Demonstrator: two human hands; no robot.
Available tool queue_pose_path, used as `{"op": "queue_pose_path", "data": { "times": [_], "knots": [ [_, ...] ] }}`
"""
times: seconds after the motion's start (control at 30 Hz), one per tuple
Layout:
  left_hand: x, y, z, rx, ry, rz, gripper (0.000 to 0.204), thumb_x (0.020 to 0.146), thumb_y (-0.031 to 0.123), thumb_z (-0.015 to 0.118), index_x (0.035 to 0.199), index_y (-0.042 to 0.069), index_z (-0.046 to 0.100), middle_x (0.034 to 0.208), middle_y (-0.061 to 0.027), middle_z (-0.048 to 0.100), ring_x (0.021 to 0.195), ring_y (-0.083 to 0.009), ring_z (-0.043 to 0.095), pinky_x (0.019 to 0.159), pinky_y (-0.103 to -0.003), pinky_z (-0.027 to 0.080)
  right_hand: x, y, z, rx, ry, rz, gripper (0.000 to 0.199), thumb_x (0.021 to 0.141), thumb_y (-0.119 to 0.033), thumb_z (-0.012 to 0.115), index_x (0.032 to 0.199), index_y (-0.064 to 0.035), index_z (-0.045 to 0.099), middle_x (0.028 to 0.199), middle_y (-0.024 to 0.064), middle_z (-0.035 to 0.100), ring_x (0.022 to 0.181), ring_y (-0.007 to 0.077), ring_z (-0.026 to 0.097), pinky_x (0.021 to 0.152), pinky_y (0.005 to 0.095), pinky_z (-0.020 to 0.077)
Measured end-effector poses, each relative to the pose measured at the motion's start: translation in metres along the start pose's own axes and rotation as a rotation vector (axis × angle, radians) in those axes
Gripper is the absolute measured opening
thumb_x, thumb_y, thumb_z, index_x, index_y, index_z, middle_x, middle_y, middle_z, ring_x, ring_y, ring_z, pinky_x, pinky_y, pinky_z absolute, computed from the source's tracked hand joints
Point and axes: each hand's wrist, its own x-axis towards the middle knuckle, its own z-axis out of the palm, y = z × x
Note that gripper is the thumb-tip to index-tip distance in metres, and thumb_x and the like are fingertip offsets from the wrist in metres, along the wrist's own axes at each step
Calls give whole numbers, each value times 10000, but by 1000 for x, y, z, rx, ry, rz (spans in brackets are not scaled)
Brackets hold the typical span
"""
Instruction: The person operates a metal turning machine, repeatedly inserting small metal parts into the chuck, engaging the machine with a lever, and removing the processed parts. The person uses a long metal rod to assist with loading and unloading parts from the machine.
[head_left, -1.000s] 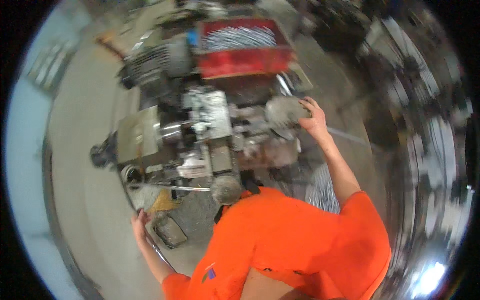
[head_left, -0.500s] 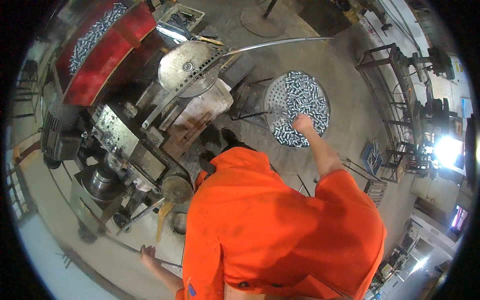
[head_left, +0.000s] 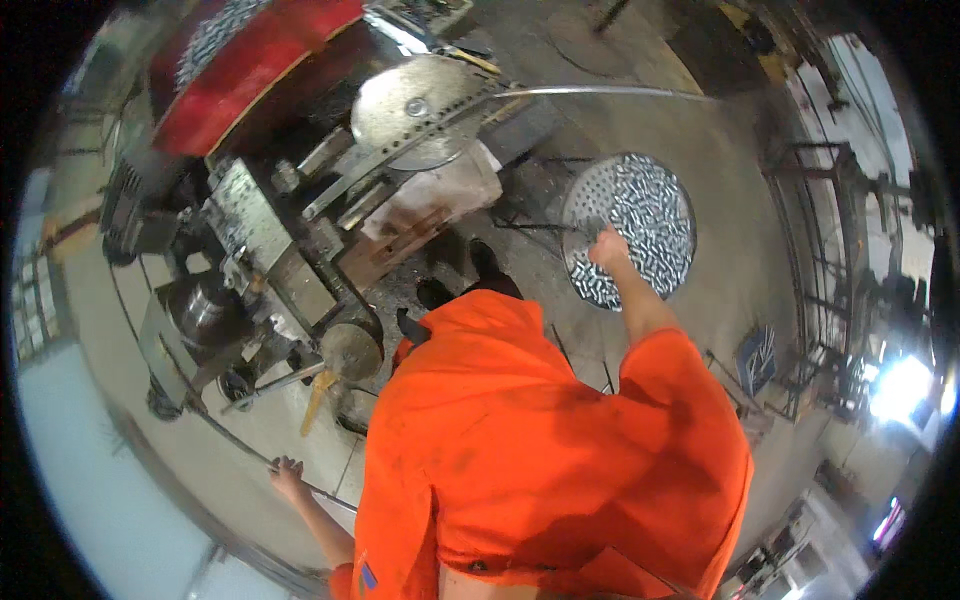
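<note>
My right hand [head_left: 607, 247] reaches down to a round perforated metal basket [head_left: 628, 228] full of small shiny metal pieces and closes over them at its near-left side; what it holds is hidden. My left hand [head_left: 286, 473] grips a thin metal rod or rail [head_left: 250, 455] low at the left. My orange shirt [head_left: 530, 450] fills the lower middle. Between my hands stands a grey machine [head_left: 300, 250] with a round metal disc [head_left: 415, 110] on top.
A red bin [head_left: 240, 60] holding more shiny pieces sits behind the machine at the upper left. A long curved metal bar [head_left: 600, 92] runs right from the disc. Metal racks [head_left: 830, 250] line the right side. My shoes [head_left: 460, 285] stand on the dirty concrete floor.
The view has swung right and down. My right hand left the machine's disc and went down to the basket of metal pieces. My left hand stays low on the rod.
</note>
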Motion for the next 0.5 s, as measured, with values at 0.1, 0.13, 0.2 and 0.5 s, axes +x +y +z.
{"op": "queue_pose_path", "data": {
  "times": [0.1,0.13,0.2,0.5],
  "knots": [
    [15,-24,-1,-179,48,85,171,803,64,578,944,36,484,684,-86,521,487,-175,506,424,-294,471,16,6,26,103,71,109,267,698,-217,519,827,-23,649,932,190,627,985,317,573,844,374,470],
    [5,-15,11,-131,88,78,152,799,69,573,924,44,491,661,-72,517,482,-167,501,430,-283,471,15,9,29,222,141,212,274,695,-211,518,851,-27,647,903,192,632,947,325,591,846,377,468],
    [1,-1,9,-142,3,135,180,784,83,587,932,22,506,676,-88,549,509,-174,544,436,-287,492,20,26,40,-188,127,-140,185,700,-169,538,737,-34,659,883,194,635,784,336,617,711,385,499],
    [-7,-4,31,91,278,180,185,762,76,591,921,-3,541,720,-108,597,543,-153,587,460,-264,494,-37,-179,-189,759,466,-704,242,588,-13,608,818,-22,682,1030,131,587,924,255,593,786,298,465]
  ]
}}
